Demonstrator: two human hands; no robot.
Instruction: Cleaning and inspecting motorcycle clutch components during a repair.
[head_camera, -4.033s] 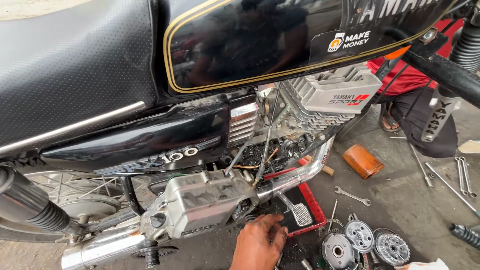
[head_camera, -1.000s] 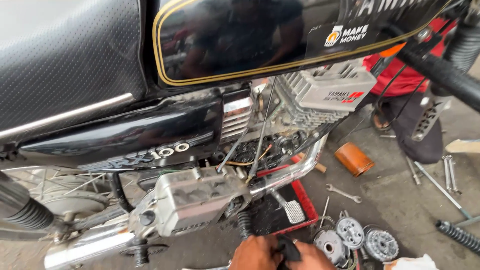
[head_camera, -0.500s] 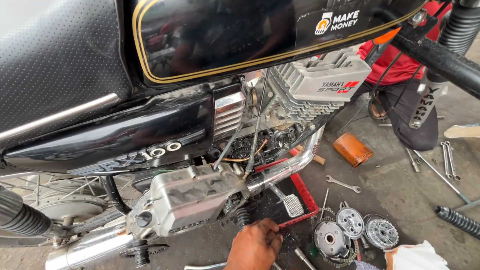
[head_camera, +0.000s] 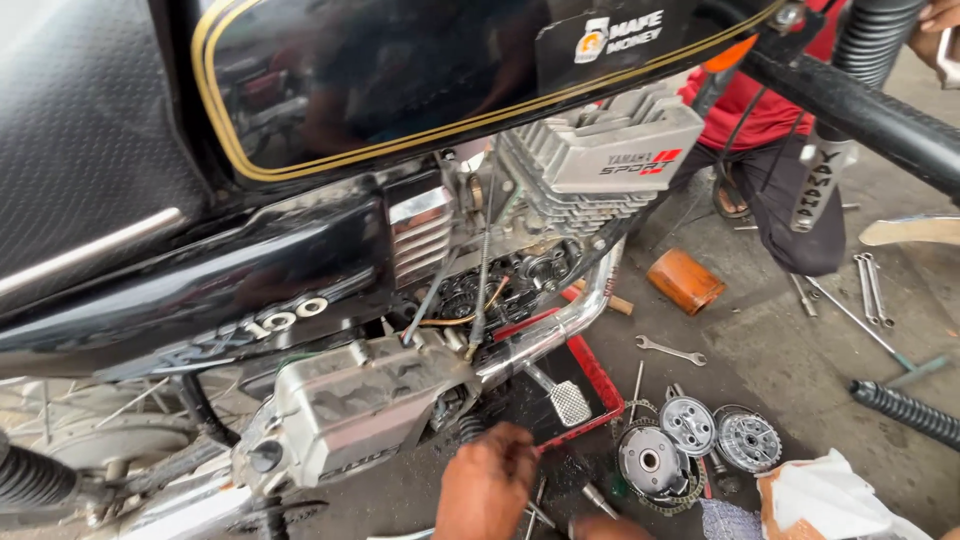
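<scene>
My left hand (head_camera: 490, 480) reaches up from the bottom edge toward the underside of the black motorcycle's engine, just below the silver side cover (head_camera: 360, 400). Its fingers are curled by a dark coiled spring (head_camera: 465, 428); whether they grip anything is hidden. Only a sliver of my right hand (head_camera: 600, 528) shows at the bottom edge, near the round metal clutch parts (head_camera: 690, 440) on the floor. The chrome exhaust pipe (head_camera: 560, 325) and a ribbed foot pedal (head_camera: 570, 402) are just above and to the right of my left hand.
A red tray (head_camera: 600, 378) lies under the engine. On the concrete floor are a spanner (head_camera: 670, 350), an orange-brown tin (head_camera: 685, 282), more spanners (head_camera: 868, 285) and a white cloth (head_camera: 830, 500). Another person in a red shirt (head_camera: 760, 110) crouches behind the bike.
The view has shifted left and nearer. Both hands were together low in the view holding a dark part; now my left hand is raised to the engine's underside and the right has dropped to the edge.
</scene>
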